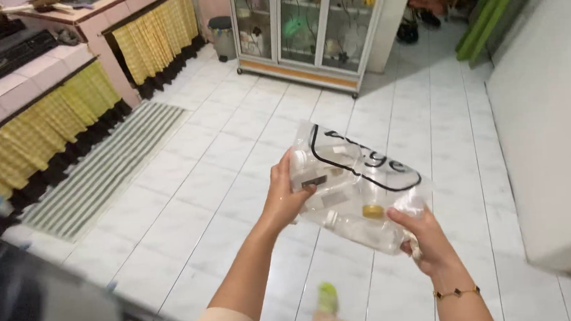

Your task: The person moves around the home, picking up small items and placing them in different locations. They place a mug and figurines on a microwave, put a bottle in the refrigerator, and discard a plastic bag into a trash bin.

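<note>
- Both hands are on a clear pouch [358,189], held up in the air over the tile floor [232,157].
- Left hand [284,194] is clamped on the pouch's left edge, thumb on the front face and fingers wrapped round behind it.
- Right hand [421,235] pinches the lower right corner, thumb on top, rest of the fingers underneath where I can't see them.
- So the pouch stretches between the two grips, tilted, its top end away from the person and up past the left hand.
- Black trim and lettering run along the pouch's far side, above both grips.
- Inside you can make out small bottles; one has a gold cap [372,211] sitting just left of the right thumb. The other contents are too blurry to call.
- A thin bracelet [457,293] sits on the right wrist, just below the grip.
- Way beyond the pouch is a glass cabinet [309,25]; off to the left of the left hand there's a striped mat [108,166] and yellow curtains [42,124] under a counter.
- White wall [551,122] to the right of the right hand.
</note>
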